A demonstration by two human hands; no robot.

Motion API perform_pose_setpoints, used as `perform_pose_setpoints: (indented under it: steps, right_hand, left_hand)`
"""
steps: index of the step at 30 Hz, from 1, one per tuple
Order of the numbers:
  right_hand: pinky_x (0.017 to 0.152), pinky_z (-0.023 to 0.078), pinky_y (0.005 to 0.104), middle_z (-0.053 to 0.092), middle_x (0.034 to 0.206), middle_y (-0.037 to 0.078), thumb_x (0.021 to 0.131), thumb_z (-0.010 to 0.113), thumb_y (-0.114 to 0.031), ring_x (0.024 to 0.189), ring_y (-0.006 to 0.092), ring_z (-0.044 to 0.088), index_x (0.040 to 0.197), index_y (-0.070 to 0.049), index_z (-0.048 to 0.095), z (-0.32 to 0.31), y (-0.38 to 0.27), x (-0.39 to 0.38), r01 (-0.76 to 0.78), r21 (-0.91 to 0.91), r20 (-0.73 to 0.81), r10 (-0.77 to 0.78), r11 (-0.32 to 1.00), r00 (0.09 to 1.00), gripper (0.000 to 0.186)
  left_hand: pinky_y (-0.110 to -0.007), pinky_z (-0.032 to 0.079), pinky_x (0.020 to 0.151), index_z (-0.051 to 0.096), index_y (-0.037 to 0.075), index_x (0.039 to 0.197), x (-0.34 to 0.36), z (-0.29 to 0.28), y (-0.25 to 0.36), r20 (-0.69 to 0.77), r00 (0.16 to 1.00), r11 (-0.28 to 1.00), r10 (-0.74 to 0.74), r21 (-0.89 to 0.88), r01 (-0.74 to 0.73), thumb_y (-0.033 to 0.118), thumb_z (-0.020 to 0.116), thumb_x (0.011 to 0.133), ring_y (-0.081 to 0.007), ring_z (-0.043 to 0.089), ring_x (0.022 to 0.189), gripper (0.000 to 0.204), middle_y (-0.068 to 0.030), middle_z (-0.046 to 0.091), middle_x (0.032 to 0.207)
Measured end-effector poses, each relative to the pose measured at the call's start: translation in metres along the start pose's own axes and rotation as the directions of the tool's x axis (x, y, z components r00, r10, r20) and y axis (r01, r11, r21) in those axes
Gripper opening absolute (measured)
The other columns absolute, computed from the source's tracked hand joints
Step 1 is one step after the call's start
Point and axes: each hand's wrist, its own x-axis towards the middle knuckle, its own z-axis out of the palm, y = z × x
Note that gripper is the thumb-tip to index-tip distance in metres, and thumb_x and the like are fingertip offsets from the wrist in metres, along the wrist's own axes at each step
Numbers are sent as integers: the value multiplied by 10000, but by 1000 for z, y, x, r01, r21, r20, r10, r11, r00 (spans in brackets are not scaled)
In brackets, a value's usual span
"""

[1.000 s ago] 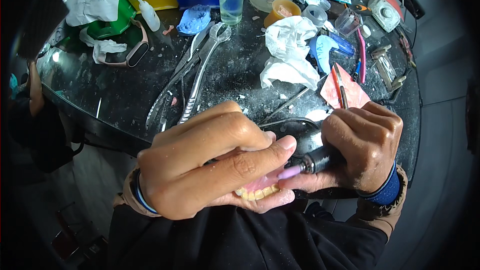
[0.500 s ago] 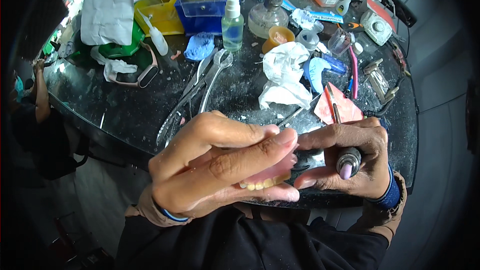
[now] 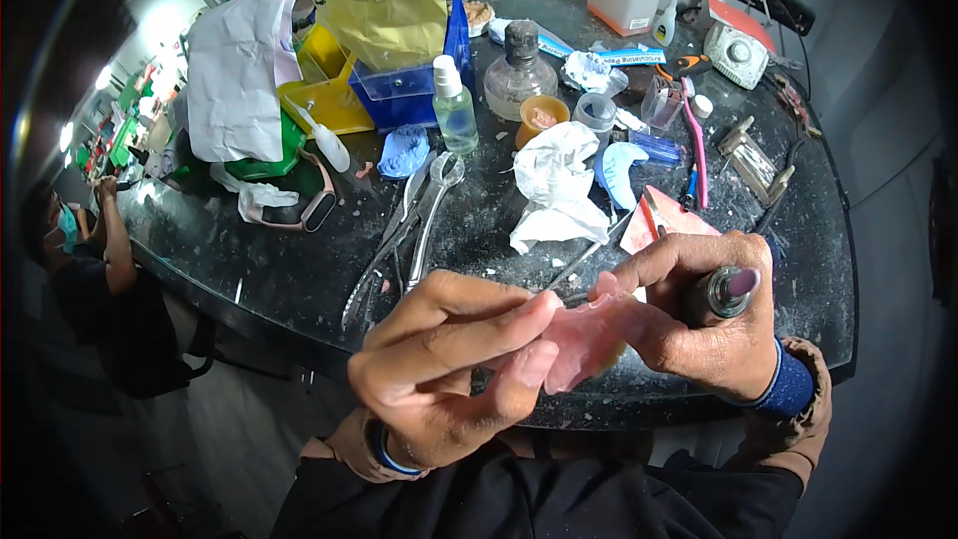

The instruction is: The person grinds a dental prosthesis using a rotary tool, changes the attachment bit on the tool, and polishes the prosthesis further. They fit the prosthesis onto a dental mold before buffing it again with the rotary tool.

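A pink denture [image 3: 587,341] is between my hands at the table's near edge, its pink base turned up. A yellowish strip of teeth shows at its right side. My left hand [image 3: 444,369] has its thumb and fingertips closed on the left edge of the base. My right hand [image 3: 689,339] grips a dark rotary handpiece [image 3: 711,305] with a lilac grinding tip [image 3: 742,283] pointing outward, away from the denture. The right thumb and a fingertip also touch the denture's right side. Part of the denture is hidden behind the right thumb.
Beyond my hands lie pliers [image 3: 431,210], crumpled tissue [image 3: 554,180], a pink wax sheet [image 3: 667,220], a blue tray-shaped piece [image 3: 621,175] and a pink toothbrush [image 3: 696,140]. A spray bottle [image 3: 454,110] and glass burner [image 3: 520,80] stand behind. Another person [image 3: 95,279] is at far left.
The denture has turned so its pink base faces up, and the right fingers now touch it too. My left hand has shifted right and down. The whole view has tilted slightly.
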Motion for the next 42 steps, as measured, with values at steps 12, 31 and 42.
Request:
perform_pose_setpoints:
  steps: [12, 31, 42]
  right_hand:
    - [412, 334, 156, 591, 539, 13, 686, 655, 42, 449, 6, 502, 811, 42, 641, 2, -1, 4, -8, 27, 7, 8, 1000, 1000, 126]
    - [548, 444, 204, 639, 664, 48, 795, 662, -1, 586, 50, 559, 798, 46, 663, -2, -3, 8, -202, 77, 192, 185, 976, 964, 48]
    - [460, 310, 217, 447, 528, -40, 436, 776, -613, 502, 41, 404, 584, -76, 454, -9, 6, 7, 63, -382, 80, -35, 922, 996, 643]
  left_hand:
    - [-194, 481, 510, 673, -6, 886, 0, 2, -5, -43, 995, 984, -94, -154, 87, -30, 766, 675, -115, 632, 676, 231, -125, 655, 806]
    - [-354, 542, 822, 617, -5, 697, -5, -4, -18, 236, 967, 891, -100, -412, 193, -6, 785, 670, -315, 588, 1067, 170, -292, 578, 1105]
    - [-338, 553, 787, 646, 80, 767, -20, -7, -23, 53, 989, 989, 136, 48, -138, 47, 836, 604, -269, 625, 965, 253, -89, 649, 1000]
